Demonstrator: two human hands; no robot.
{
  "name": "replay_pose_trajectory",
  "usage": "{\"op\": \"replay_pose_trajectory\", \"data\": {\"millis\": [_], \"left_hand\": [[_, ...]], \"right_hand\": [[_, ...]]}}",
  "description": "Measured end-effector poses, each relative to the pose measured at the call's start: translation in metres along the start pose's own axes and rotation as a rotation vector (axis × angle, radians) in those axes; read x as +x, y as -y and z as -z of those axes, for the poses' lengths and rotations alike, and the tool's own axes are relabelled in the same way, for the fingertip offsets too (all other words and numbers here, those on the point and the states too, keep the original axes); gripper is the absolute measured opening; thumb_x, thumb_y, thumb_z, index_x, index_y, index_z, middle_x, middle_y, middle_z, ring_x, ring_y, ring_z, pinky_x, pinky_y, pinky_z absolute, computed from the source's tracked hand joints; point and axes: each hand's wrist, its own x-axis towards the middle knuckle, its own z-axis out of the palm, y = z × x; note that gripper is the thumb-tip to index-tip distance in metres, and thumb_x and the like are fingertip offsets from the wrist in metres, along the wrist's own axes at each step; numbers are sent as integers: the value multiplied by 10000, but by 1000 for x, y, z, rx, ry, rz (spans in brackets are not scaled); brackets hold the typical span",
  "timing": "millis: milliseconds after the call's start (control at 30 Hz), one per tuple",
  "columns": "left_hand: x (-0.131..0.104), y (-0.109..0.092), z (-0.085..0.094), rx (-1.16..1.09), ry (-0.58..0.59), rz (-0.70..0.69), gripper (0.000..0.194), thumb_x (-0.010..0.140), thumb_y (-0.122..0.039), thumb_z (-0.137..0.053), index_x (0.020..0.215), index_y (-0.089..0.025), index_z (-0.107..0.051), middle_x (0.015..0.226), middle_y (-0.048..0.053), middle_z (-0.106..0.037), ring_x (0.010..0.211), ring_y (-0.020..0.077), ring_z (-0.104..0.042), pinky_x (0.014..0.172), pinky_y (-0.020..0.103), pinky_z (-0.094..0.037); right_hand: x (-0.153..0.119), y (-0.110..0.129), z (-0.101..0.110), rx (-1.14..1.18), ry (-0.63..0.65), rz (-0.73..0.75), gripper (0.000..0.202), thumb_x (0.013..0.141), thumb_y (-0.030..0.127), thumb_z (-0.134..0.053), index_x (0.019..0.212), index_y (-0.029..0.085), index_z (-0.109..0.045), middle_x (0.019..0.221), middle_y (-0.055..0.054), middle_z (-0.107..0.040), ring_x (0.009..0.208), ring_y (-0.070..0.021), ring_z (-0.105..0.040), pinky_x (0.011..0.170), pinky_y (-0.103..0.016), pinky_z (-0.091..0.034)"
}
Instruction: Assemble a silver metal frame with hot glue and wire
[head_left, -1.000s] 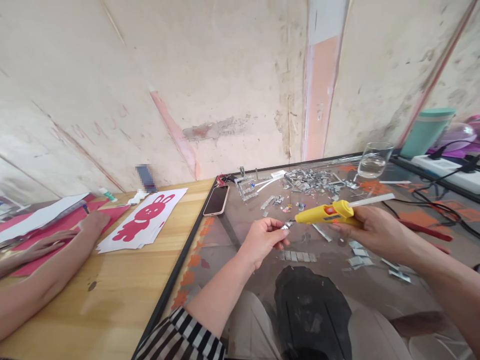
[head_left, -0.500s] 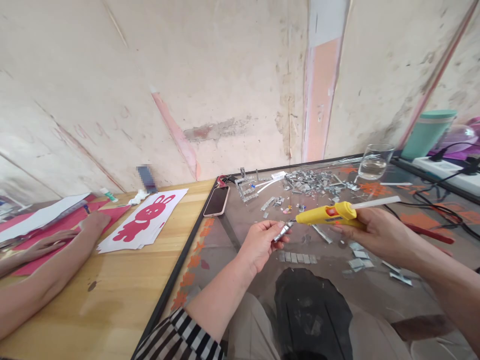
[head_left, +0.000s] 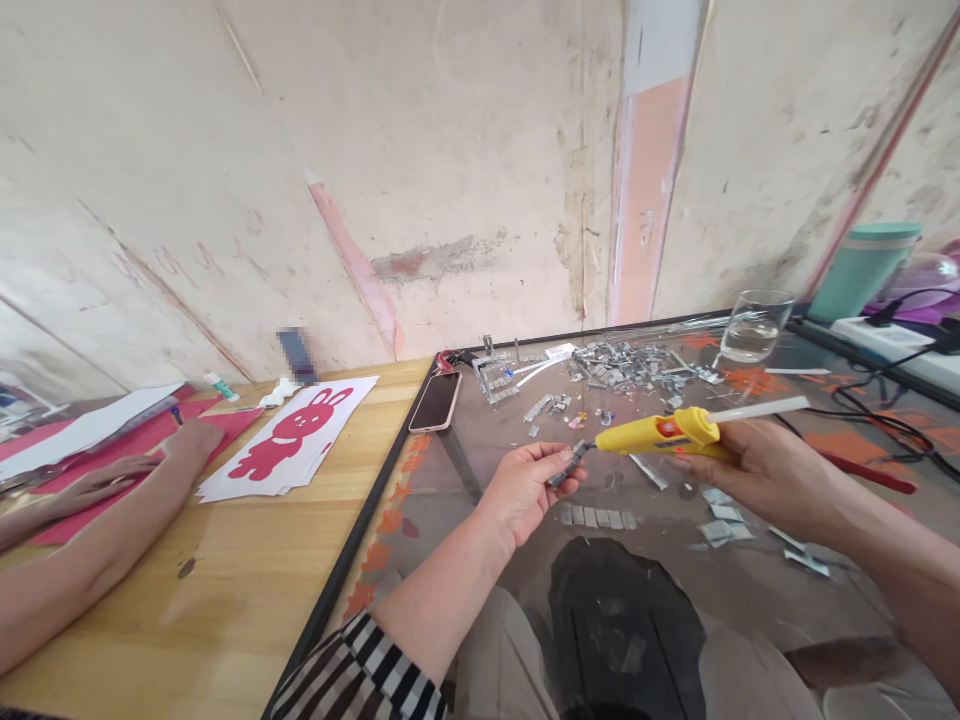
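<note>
Between the thumb and fingers of my left hand (head_left: 525, 487) is a small grey metallic-looking strip (head_left: 568, 466), held tilted above the dark glass tabletop (head_left: 517, 560). My right hand (head_left: 769, 465) is wrapped round a yellow hot glue gun (head_left: 660, 432), a white glue stick (head_left: 765, 408) jutting from its back. The gun's nozzle is at the strip, near my left fingertips; whether it touches I cannot tell. A row of flat grey pieces (head_left: 598, 517) lies just below my hands. More grey pieces (head_left: 726, 525) lie loose under my right hand.
A heap of grey scraps (head_left: 622, 365) spreads at the back, near a glass of water (head_left: 754, 328). Black cables (head_left: 874, 415) run from a power strip (head_left: 892, 345). A phone (head_left: 435, 402) lies at the left edge. Another person's arms (head_left: 142, 510) work over red paper beside rabbit-print sheets (head_left: 289, 440).
The strip in my left fingers has turned slightly to a steeper angle against the nozzle. The glue gun has shifted a little with the view; both hands keep their hold.
</note>
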Motion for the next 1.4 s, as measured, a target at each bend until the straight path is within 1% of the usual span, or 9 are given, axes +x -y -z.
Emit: {"op": "replay_pose_trajectory", "data": {"millis": [167,300,467,633,800,1033,1167,1333,1400], "left_hand": [[0,0,-1,-27,4,15,37,733,-61,-590,764,-80,-584,698,83,-639,617,112,-627,574,169,-503],[0,1,-1,-36,14,35,44,731,-60,-594,771,-77,-589,702,85,-644,639,124,-640,598,178,-511],[0,1,1,-60,30,78,92,719,-56,-603,806,-85,-592,702,85,-647,644,138,-645,578,189,-510],[1,1,2,-80,48,86,105,723,-56,-592,823,-86,-591,708,82,-647,632,135,-638,557,192,-505],[1,1,2,-98,50,87,111,715,-56,-606,821,-87,-590,707,81,-648,621,130,-635,561,197,-502],[1,1,2,-108,94,88,97,733,-47,-588,823,-58,-621,704,96,-651,638,123,-632,605,191,-511],[-1,0,1,-99,101,98,94,744,-56,-583,821,-41,-636,706,107,-654,625,114,-628,622,184,-512],[0,0,2,-112,94,108,82,720,-47,-610,799,-48,-633,698,104,-655,629,125,-633,608,192,-512],[1,0,3,-125,90,109,81,715,-45,-614,794,-52,-630,699,101,-654,637,129,-635,607,196,-511]], "right_hand": [[-1,1,0,-7,-31,-5,425,745,578,-430,539,207,-439,447,51,-359,412,-91,-317,403,-231,-234],[-1,5,2,16,-12,-24,429,743,583,-427,542,205,-442,454,51,-350,415,-89,-307,397,-228,-234],[-2,5,3,32,15,-40,425,739,576,-445,565,191,-479,471,39,-388,432,-93,-326,406,-228,-245],[-2,5,3,34,42,-33,429,747,577,-441,582,184,-492,491,29,-421,448,-97,-346,419,-231,-254],[-2,5,3,22,37,-41,445,742,595,-433,575,186,-493,474,37,-396,437,-96,-332,415,-233,-256],[-2,4,2,59,55,-76,460,731,619,-416,626,182,-516,487,32,-420,442,-106,-371,411,-233,-278],[-2,6,3,30,29,-67,460,736,612,-413,570,188,-484,466,35,-399,425,-98,-346,401,-232,-258],[-2,6,3,37,44,-53,446,749,589,-415,591,182,-504,469,27,-433,429,-103,-368,406,-233,-264],[-2,6,3,26,43,-44,444,750,588,-415,584,185,-497,463,30,-424,426,-103,-365,407,-234,-266]]}}
